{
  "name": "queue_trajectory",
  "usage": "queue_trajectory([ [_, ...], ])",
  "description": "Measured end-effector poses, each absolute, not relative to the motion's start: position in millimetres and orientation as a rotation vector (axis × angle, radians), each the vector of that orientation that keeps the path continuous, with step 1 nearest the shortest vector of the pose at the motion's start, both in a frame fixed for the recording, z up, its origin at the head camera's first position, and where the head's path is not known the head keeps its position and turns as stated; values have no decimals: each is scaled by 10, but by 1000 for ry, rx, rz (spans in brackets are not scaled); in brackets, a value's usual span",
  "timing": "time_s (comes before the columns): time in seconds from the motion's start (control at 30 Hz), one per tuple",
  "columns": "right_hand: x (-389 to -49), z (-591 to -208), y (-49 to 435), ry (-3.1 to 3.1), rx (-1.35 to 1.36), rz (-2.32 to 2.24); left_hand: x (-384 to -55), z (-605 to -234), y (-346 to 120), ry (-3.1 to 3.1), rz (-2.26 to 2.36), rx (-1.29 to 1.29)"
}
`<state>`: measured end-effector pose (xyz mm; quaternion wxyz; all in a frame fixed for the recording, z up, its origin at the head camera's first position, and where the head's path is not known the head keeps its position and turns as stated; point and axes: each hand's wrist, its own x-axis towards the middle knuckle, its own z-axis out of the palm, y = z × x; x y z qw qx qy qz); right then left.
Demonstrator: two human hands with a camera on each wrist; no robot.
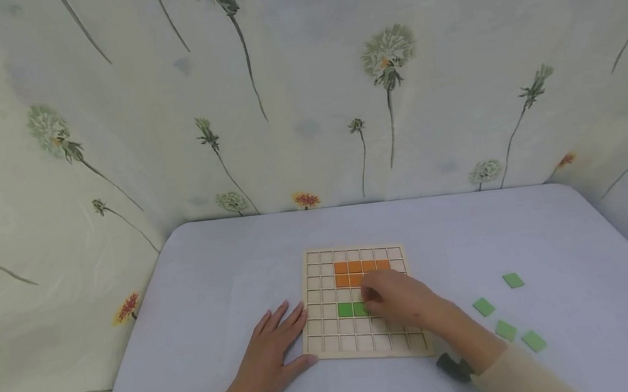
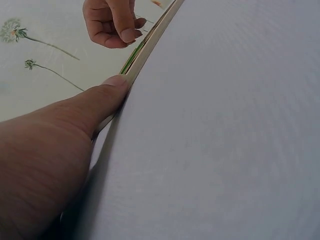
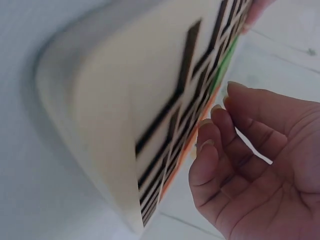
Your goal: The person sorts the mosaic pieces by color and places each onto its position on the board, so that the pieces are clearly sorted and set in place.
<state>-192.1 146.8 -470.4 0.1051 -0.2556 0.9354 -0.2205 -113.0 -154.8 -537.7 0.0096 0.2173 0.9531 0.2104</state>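
Observation:
A square wooden grid board (image 1: 340, 345) lies on the table. Several orange tiles (image 1: 341, 268) fill cells in its upper part. Lower down sit green tiles (image 1: 345, 310), two of them showing. My left hand (image 1: 272, 351) rests with spread fingers along the board's left edge, its thumb (image 2: 112, 87) on the near left corner. Over the right half of the grid hovers my right hand (image 1: 394, 295), fingertips by the green tiles, covering some cells. In the right wrist view its fingers (image 3: 207, 165) are curled, the thumb tip close to the index fingertip, with no tile visible between them.
Several loose green tiles (image 1: 505, 329) lie on the table (image 1: 229, 261) right of the board, beyond my right forearm. A dark object (image 1: 452, 367) is partly hidden beneath that wrist. Floral-patterned cloth (image 1: 304, 96) hangs behind and at both sides.

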Motion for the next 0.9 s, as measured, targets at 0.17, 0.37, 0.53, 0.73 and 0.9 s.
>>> queue_trajectory([
  [0.17, -1906, -4617, 1651, 2772, -709, -657, -1123, -5373, -1540, 2973, 660, 661],
  [0.37, -1868, -4546, 2017, 2777, -569, -675, -1117, -5378, -1536, 2981, 637, 656],
  [0.53, -1832, -4523, 2380, 2806, -489, -633, -1113, -5380, -1534, 2979, 650, 649],
  [0.73, -1772, -4544, 2826, 2825, -350, -573, -1102, -5372, -1539, 2982, 696, 666],
  [0.9, -1696, -4606, 3130, 2818, -250, -505, -1100, -5363, -1534, 2976, 704, 667],
])
